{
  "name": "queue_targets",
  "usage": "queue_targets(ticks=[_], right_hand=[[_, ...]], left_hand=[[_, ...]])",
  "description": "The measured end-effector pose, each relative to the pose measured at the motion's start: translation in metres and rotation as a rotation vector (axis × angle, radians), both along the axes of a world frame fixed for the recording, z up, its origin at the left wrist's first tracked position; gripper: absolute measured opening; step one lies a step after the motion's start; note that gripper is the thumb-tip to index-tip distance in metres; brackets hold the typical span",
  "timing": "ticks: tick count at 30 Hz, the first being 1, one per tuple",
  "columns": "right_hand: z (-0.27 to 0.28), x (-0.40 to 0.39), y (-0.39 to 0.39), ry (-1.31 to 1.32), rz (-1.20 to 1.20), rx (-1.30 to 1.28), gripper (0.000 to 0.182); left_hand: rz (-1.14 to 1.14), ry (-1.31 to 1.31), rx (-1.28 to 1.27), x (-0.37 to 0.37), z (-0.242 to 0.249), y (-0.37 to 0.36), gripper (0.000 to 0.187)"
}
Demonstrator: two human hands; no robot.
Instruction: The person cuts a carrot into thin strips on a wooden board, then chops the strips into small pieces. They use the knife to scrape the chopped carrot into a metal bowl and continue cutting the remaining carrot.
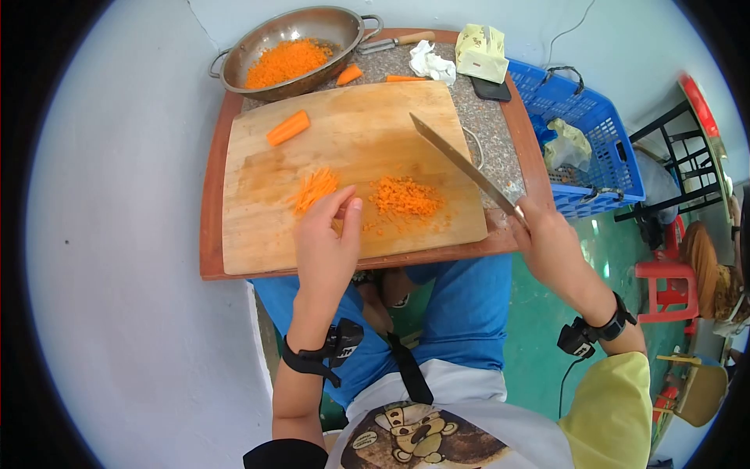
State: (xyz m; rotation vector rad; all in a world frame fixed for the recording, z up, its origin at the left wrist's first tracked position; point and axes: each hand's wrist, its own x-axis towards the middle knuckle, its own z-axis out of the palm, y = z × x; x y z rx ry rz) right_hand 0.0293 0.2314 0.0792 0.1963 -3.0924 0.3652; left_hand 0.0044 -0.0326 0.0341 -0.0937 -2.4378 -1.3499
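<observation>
My right hand [543, 234] is wrapped around the handle of a kitchen knife [461, 162], its blade slanting up and left over the cutting board's right side. My left hand [330, 238] is over the front of the wooden cutting board [367, 113], beside a small pile of carrot strips [315, 190]. Its fingers are loosely bent, with thumb and fingertips slightly apart and nothing visible between them. Right of that hand lies a heap of diced carrot [406, 195]. A thick carrot piece [288, 128] rests on the board's upper left.
A metal pan [234, 69] holding chopped carrot [289, 62] stands behind the board. Near it are a carrot chunk [349, 74], a wooden-handled tool [414, 37], crumpled tissue [432, 62], a tissue pack [481, 53] and a dark phone [491, 89]. A blue basket [601, 117] stands right, a wall left.
</observation>
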Motion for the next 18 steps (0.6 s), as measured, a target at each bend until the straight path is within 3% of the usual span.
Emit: queue_targets(ticks=[6,12,18], right_hand=[[0.003,0.024,-0.033,-0.103,0.039,-0.068,0.01],[0.012,0.006,-0.028,0.09,0.114,-0.133,0.013],[-0.002,-0.017,-0.017,0.091,0.054,0.058,0.012]], left_hand=[[0.063,-0.053,0.014,0.01,-0.009,-0.014,0.018],[0.101,-0.009,-0.037,0.014,-0.012,-0.03,0.016],[0.101,0.121,-0.183,0.007,-0.008,-0.04,0.014]])
